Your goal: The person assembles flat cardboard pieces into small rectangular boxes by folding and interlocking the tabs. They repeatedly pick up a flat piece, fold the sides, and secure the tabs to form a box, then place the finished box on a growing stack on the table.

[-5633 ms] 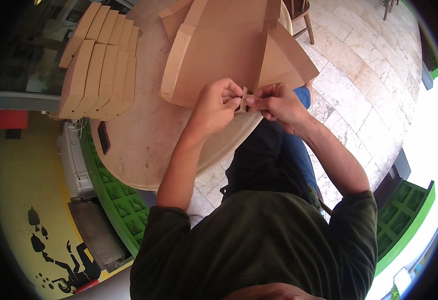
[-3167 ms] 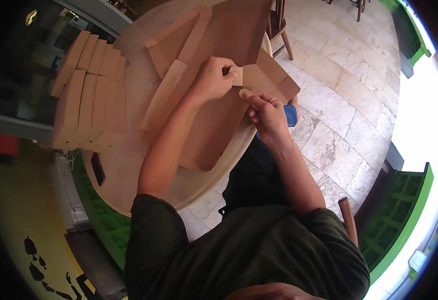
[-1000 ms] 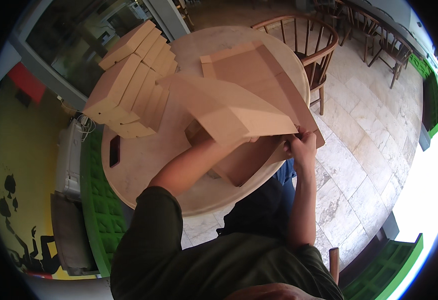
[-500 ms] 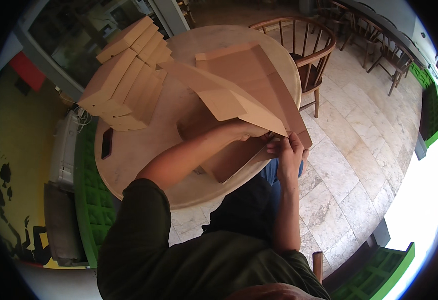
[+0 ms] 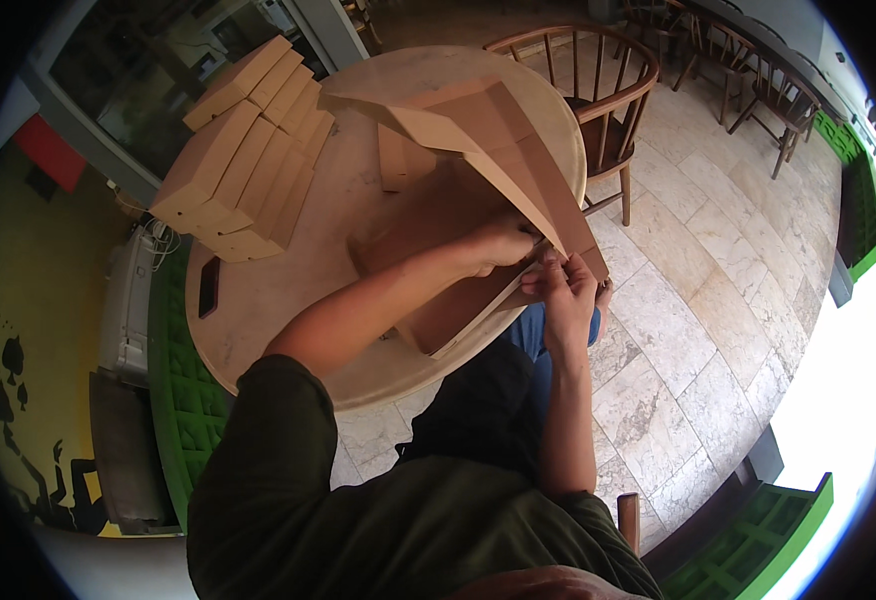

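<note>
A partly folded brown cardboard box [image 5: 420, 212] lies at the near right of the round table, its long panel raised at an angle. My left hand [image 5: 503, 246] reaches inside with fingers curled at the right-hand corner, the fingertips partly hidden by cardboard. Just beside it, my right hand [image 5: 566, 284] pinches the edge of the same corner from outside, thumb and fingers closed on the flap. The two hands nearly touch.
Several folded cardboard boxes [image 5: 220, 165] are stacked at the table's far left. A dark phone [image 5: 209, 287] lies near the left edge of the round table [image 5: 268, 330]. A wooden chair [image 5: 613, 125] stands close behind on the right. Green seating [image 5: 183, 420] runs along the left.
The raised panel has tipped up more steeply, uncovering more of the inside and a flap behind it. My left hand has turned more into a fist; both hands stay at the corner.
</note>
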Action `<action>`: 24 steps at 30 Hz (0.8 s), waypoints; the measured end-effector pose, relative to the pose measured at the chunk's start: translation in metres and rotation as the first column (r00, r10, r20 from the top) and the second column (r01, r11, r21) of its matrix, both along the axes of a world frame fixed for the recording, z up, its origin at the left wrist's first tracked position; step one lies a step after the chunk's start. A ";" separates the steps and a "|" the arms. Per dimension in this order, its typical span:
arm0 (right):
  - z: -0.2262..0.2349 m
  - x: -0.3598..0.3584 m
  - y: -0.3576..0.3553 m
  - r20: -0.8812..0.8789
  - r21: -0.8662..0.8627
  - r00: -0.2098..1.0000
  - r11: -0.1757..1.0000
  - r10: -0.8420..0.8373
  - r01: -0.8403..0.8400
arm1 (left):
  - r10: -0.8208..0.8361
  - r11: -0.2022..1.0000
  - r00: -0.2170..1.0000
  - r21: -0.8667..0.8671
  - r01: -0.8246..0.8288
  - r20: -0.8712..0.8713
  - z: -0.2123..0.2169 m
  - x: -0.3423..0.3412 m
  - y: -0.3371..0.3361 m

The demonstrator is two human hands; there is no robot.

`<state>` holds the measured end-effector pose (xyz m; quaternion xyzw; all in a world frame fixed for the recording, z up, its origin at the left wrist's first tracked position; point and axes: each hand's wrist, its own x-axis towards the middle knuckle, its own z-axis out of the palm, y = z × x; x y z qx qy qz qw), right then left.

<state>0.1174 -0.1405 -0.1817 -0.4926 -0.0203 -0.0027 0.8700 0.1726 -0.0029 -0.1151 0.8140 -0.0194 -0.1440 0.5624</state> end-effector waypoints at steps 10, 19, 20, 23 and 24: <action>0.025 -0.009 0.003 0.410 -0.241 0.831 0.834 -0.377 0.497 | -0.064 0.939 0.988 -0.345 0.011 -0.140 -0.028 0.007 0.019; 0.077 -0.018 -0.007 0.762 -0.535 0.648 0.588 0.026 0.606 | -0.413 0.911 0.562 0.327 0.253 0.717 -0.028 -0.022 -0.008; 0.081 -0.020 -0.003 0.777 -0.521 0.629 0.593 0.031 0.614 | -0.400 0.915 0.599 0.267 0.302 0.694 -0.027 -0.023 -0.008; 0.090 -0.026 0.010 0.864 -0.423 0.501 0.602 0.045 0.677 | -0.426 0.904 0.614 0.321 0.281 0.664 -0.024 -0.022 -0.007; 0.093 -0.027 0.013 0.895 -0.379 0.443 0.603 0.047 0.702 | -0.425 0.905 0.632 0.310 0.291 0.647 -0.021 -0.022 -0.007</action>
